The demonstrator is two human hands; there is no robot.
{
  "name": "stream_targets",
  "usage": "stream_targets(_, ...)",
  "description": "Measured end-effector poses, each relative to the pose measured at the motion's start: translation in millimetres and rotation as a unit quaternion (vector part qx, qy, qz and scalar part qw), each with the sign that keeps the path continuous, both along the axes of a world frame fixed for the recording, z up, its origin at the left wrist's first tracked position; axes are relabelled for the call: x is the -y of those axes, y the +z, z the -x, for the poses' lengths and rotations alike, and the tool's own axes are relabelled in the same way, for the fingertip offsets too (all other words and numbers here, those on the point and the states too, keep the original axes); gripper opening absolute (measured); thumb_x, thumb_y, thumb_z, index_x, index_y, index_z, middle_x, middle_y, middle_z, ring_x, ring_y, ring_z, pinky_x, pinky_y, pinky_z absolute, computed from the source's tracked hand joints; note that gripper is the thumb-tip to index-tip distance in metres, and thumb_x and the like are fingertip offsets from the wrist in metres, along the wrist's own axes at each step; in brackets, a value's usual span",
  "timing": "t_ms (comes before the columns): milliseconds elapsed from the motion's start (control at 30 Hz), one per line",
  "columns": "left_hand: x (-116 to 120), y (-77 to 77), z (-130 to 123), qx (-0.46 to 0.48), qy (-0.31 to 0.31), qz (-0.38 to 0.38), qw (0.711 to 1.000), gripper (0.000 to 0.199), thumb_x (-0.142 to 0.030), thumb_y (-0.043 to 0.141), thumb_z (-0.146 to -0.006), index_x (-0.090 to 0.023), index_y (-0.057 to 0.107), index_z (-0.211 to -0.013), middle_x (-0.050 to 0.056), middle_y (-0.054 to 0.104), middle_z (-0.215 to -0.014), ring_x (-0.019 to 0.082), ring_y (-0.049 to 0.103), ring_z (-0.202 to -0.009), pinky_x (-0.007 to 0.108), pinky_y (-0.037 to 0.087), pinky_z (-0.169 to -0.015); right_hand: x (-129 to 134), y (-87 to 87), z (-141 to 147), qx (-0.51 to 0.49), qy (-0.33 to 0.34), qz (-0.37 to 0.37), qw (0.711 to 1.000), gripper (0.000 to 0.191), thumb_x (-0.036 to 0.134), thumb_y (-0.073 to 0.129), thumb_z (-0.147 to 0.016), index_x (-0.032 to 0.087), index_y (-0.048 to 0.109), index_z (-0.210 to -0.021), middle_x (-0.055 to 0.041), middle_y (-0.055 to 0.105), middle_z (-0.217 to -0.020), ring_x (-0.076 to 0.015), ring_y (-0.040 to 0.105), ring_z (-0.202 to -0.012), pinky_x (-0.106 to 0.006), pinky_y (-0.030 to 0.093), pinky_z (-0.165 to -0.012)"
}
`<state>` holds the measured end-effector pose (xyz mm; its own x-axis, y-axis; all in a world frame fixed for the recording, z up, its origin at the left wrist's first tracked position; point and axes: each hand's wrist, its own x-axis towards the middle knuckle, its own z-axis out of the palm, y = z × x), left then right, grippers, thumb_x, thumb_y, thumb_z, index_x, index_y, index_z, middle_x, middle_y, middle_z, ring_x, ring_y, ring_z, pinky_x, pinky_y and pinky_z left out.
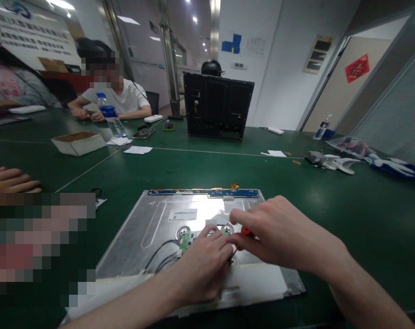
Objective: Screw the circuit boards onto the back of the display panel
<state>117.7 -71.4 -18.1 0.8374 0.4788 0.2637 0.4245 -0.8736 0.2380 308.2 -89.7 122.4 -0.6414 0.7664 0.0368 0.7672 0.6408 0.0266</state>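
The metal back of a display panel [132,246] lies flat on the green table in front of me. A blue circuit strip [203,193] runs along its far edge, and a small green circuit board [185,241] with black cables sits near its middle. Over that board is my left hand [209,256], its fingers bent and pressed down on the board's right part; the thumb is hidden. My right hand [272,228] grips a screwdriver [247,231] with a red handle, close beside the left fingers. The shaft slants down toward the board, and its tip is hidden.
A black monitor housing [219,105] stands upright across the table. Left of it are a white open box [79,143], a water bottle [110,114] and phones. Gloves [332,162] lie at the right. Another person's hand [13,180] rests at the left; more people sit beyond.
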Motion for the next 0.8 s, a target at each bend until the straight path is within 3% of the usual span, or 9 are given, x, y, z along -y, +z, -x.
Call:
stream_targets(100,-0.5,2.0,0.0,-0.009,0.0,0.012,1.0,0.019,-0.016,0.058,-0.079,-0.018,0.06,-0.098,0.008,0.068,-0.098,0.026,0.062,-0.094,0.045,0.04,-0.096,0.8,2.5,-2.3,-0.027,0.024,0.017,0.999,0.007,0.025,0.051,-0.093,0.02,0.055,-0.095,-0.0001,0.067,-0.074,-0.0132,0.053,-0.057,-0.028,0.02,-0.053)
stream_targets(233,-0.4,4.0,-0.2,-0.019,0.0,0.01,1.0,0.02,-0.017,0.059,-0.08,-0.018,0.06,-0.1,0.009,0.067,-0.102,0.028,0.062,-0.098,0.047,0.038,-0.098,2.1,5.1,-4.4,-0.063,0.06,0.043,0.995,0.014,0.026,0.058,-0.085,0.02,0.053,-0.097,-0.0011,0.068,-0.083,-0.0143,0.055,-0.065,-0.028,0.026,-0.054)
stream_targets(367,-0.4,3.6,0.1,-0.021,0.001,0.003,1.0,0.02,-0.017,0.057,-0.082,-0.02,0.059,-0.102,0.009,0.067,-0.102,0.028,0.061,-0.101,0.046,0.038,-0.099,3.9,5.0,-3.5,-0.018,0.026,0.025,0.999,0.017,0.037,0.053,-0.095,0.02,0.055,-0.1,-0.0005,0.067,-0.07,-0.0151,0.053,-0.055,-0.028,0.021,-0.052)
stream_targets(533,-0.6,3.7,-0.2,-0.016,0.0,0.003,1.0,0.021,-0.018,0.056,-0.084,-0.019,0.059,-0.104,0.01,0.067,-0.104,0.028,0.061,-0.101,0.046,0.038,-0.099,5.7,6.5,-4.3,-0.05,0.061,0.05,0.996,0.012,0.024,0.057,-0.087,0.02,0.051,-0.097,-0.0005,0.067,-0.08,-0.0143,0.056,-0.062,-0.027,0.024,-0.053)
stream_targets(700,0.0,3.5,-0.6,-0.023,0.005,-0.004,1.0,0.022,-0.018,0.058,-0.082,-0.02,0.059,-0.103,0.009,0.067,-0.103,0.029,0.061,-0.1,0.047,0.037,-0.1,3.1,3.9,-3.6,-0.023,0.022,0.033,0.999,0.019,0.038,0.056,-0.094,0.021,0.053,-0.102,-0.0006,0.068,-0.077,-0.0161,0.057,-0.06,-0.028,0.021,-0.053)
stream_targets(800,0.3,3.6,-0.3,-0.012,0.002,-0.003,1.0,0.017,-0.018,0.057,-0.082,-0.02,0.059,-0.099,0.009,0.068,-0.101,0.028,0.061,-0.099,0.046,0.037,-0.1,3.2,4.4,-3.2,-0.021,0.022,0.027,0.999,0.012,0.033,0.051,-0.097,0.021,0.054,-0.099,-0.0002,0.068,-0.075,-0.0149,0.054,-0.058,-0.028,0.021,-0.053)
